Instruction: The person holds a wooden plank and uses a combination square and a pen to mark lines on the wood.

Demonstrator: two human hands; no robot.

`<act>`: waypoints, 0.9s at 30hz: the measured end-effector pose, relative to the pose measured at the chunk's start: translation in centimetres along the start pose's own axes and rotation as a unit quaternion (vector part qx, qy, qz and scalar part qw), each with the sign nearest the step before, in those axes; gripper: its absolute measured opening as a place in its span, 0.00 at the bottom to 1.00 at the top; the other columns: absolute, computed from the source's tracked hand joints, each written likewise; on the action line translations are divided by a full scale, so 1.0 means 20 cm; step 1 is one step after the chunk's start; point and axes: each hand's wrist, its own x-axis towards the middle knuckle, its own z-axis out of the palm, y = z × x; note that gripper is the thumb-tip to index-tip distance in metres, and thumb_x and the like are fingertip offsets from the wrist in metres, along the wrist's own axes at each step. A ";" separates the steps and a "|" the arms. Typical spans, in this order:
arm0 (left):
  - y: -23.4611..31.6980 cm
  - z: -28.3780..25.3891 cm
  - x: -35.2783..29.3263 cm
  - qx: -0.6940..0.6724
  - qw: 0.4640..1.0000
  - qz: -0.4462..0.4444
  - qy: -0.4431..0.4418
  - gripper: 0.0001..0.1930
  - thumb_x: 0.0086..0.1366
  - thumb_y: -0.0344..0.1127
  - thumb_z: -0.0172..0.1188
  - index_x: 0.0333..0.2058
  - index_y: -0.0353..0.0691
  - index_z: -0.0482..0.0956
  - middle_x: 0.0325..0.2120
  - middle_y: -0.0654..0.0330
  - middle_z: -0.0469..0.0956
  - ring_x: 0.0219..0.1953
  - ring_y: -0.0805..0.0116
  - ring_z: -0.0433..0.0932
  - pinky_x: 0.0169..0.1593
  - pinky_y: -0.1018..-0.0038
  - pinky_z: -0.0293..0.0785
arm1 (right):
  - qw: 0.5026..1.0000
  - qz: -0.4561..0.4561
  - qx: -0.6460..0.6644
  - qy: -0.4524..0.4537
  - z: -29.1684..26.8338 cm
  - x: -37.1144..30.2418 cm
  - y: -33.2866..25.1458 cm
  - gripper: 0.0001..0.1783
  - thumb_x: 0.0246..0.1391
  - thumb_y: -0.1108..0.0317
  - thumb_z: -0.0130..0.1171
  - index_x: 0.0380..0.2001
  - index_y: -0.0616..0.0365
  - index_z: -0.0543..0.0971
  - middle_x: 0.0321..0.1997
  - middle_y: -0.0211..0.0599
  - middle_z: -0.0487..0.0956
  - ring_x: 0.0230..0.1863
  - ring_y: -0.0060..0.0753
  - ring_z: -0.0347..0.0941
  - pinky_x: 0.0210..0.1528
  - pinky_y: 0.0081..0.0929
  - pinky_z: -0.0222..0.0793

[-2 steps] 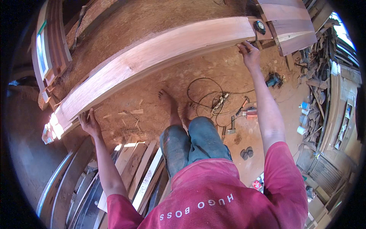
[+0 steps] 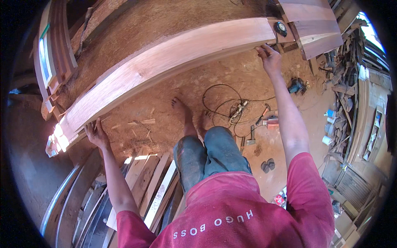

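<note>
A long, pale reddish wooden plank (image 2: 165,62) stretches across in front of me, from the lower left up to the upper right. At its left end, my left hand (image 2: 96,133) grips the near edge, with some fingers hidden by the wood. My right hand (image 2: 271,62) has its fingers curled in at the near edge by the plank's right end. Just past that end, a black tape measure (image 2: 281,29) sits on another piece of wood (image 2: 289,38).
Stacked boards (image 2: 58,53) stand at the far left, and leaning planks (image 2: 144,182) at the near left. On the dusty floor are a coiled cable (image 2: 223,85), a hammer (image 2: 251,136), a blue power tool (image 2: 296,86) and sandals (image 2: 268,165). Scrap wood (image 2: 345,95) is heaped at the right.
</note>
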 end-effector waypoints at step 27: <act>0.17 -0.05 0.03 0.124 0.991 -0.040 -0.038 0.17 0.65 0.35 0.66 0.48 0.30 0.80 0.46 0.48 0.81 0.45 0.57 0.82 0.49 0.66 0.79 | 0.997 -0.052 -0.055 0.033 0.04 0.00 0.02 0.14 0.56 0.61 0.66 0.43 0.53 0.84 0.39 0.50 0.84 0.41 0.54 0.81 0.42 0.40 0.77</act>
